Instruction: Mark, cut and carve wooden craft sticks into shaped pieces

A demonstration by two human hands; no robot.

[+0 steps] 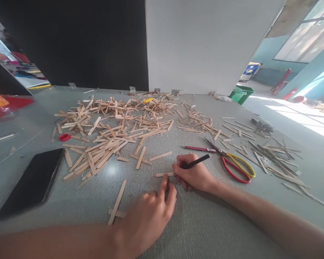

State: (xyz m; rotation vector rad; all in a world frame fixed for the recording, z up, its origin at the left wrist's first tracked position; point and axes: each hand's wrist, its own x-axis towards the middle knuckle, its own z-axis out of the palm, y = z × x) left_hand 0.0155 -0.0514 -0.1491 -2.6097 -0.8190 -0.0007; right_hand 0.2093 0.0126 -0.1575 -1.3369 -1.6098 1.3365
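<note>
My right hand (pixel 193 176) is closed round a black pen (pixel 198 161), its tip down on a short wooden stick (pixel 163 175) lying on the grey table (pixel 205 223). My left hand (pixel 148 216) rests beside it, fingers curled, with two fingertips pressing on that same stick. A longer stick crossed over a short one (pixel 117 203) lies just left of my left hand.
A big heap of wooden sticks (pixel 116 126) covers the middle and far table. Red-and-yellow scissors (pixel 232 162) and a red pen (pixel 198 148) lie right of my hands. A black phone (pixel 32 181) lies at left, dark thin strips (pixel 272 154) at right, a red ring (pixel 64 137) by the heap.
</note>
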